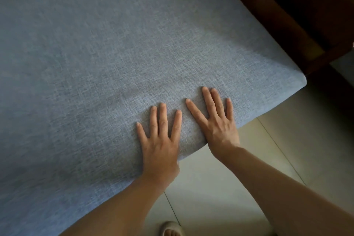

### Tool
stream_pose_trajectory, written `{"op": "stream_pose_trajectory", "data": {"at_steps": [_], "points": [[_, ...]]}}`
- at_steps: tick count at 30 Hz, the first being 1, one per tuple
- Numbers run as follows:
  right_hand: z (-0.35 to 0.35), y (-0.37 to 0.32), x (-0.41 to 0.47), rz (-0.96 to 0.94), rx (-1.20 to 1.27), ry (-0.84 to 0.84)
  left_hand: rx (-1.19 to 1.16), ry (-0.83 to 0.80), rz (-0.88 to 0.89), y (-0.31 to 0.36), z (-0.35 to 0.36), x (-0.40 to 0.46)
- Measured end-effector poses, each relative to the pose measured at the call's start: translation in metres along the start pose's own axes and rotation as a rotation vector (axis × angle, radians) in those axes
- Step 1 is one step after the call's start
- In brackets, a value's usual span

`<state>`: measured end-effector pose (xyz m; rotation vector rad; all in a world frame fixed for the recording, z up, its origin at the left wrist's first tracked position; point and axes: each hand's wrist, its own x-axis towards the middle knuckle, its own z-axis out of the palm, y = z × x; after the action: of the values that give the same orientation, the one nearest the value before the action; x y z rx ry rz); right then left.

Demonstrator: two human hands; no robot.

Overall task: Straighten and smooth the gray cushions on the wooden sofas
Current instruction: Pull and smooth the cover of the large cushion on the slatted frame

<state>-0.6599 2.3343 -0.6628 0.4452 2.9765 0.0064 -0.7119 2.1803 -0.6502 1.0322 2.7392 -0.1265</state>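
Pressing flat on the gray cushion [134, 53], left hand [160, 144] and right hand [218, 122], fingers straight, grip apart

One head-worn view — looking steeply down, close over the cushion [134, 53] edge and floor [277, 149].

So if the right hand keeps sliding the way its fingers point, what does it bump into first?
Probably nothing soon. The right hand lies flat on the gray cushion, fingers pointing up the fabric. That line crosses bare cushion until the dark wooden frame at the far edge, though depth there is hard to judge.
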Motion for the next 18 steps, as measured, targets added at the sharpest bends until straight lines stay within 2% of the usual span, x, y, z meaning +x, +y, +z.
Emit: {"op": "stream_pose_trajectory", "data": {"at_steps": [6,12,18], "points": [[-0.021,0.003,0.015,-0.022,-0.055,-0.165,0.005,-0.024,0.027,-0.003,-0.004,0.013],[-0.021,0.001,0.014,-0.005,-0.087,-0.157,0.053,0.0,0.049,0.0,-0.003,0.013],[-0.037,-0.009,0.003,0.02,-0.058,-0.191,-0.007,0.043,0.078,-0.01,-0.004,-0.002]]}}
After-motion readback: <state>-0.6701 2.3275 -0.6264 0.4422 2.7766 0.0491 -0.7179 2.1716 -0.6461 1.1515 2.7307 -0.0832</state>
